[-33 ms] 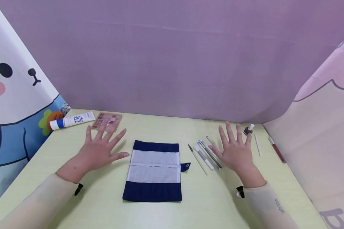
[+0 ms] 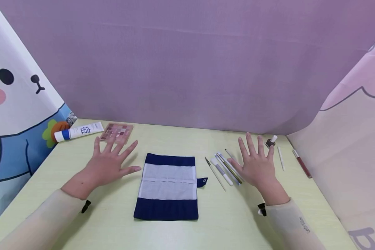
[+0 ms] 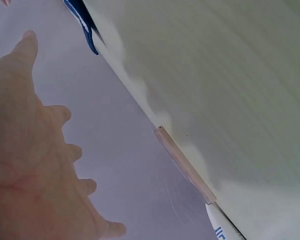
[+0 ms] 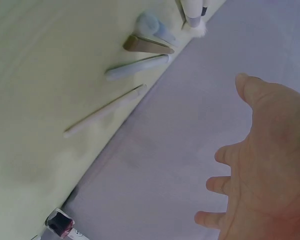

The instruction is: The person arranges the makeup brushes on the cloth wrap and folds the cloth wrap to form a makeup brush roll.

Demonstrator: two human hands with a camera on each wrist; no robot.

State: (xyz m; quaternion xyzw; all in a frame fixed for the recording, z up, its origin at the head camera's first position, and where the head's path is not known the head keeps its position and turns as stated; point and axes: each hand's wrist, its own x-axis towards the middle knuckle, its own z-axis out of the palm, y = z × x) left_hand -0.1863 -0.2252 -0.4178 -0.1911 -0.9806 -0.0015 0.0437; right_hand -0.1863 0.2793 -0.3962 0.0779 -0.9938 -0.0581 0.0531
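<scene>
My left hand [image 2: 107,168] hovers over the table with its fingers spread, holding nothing; its fingertips overlap the pink eyeshadow palette [image 2: 125,133] in the head view. Between the hands lies a navy and grey fabric roll pouch [image 2: 169,187], unfolded flat, its snap tab [image 2: 202,182] pointing right. Fingers likewise spread, my right hand [image 2: 258,168] is held up above the table and holds nothing. Just left of it lie several brushes and slim sticks, among them a thin brush [image 2: 217,176], a white-handled brush [image 2: 225,175] and a gold stick [image 2: 229,169]. The right hand partly hides this group.
At the back left a white tube with a blue band [image 2: 82,131] lies beside the palette. Beyond the right hand are a small dark bottle with a white cap [image 2: 271,141], a white stick [image 2: 281,158] and a dark red tube [image 2: 302,164]. Fabric curtains [image 2: 187,69] border the table.
</scene>
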